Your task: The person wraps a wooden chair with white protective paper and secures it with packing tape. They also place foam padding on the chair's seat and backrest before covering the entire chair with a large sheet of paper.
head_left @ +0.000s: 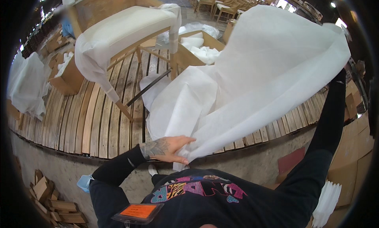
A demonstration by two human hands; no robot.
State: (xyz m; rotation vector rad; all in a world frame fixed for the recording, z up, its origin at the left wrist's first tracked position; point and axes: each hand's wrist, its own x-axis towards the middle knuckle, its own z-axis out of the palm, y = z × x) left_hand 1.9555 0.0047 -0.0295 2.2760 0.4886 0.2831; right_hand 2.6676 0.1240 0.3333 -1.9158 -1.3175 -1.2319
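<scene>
Left hand (169,148) pinches the near corner of a big white sheet (256,70), low by the chest. Right arm raised, holding the far edge; right hand hidden, grip unclear. Sheet spans slatted wooden platform (98,121), chair (122,30) behind.

We cannot see our right hand (340,74): the big white non-woven fabric sheet (252,78) covers it past the black sleeve. The sheet also hides part of the open cardboard box (188,56) and the slatted wooden worktop (98,117). The upholstered wooden chair (122,30) is cut off at the top edge.
</scene>
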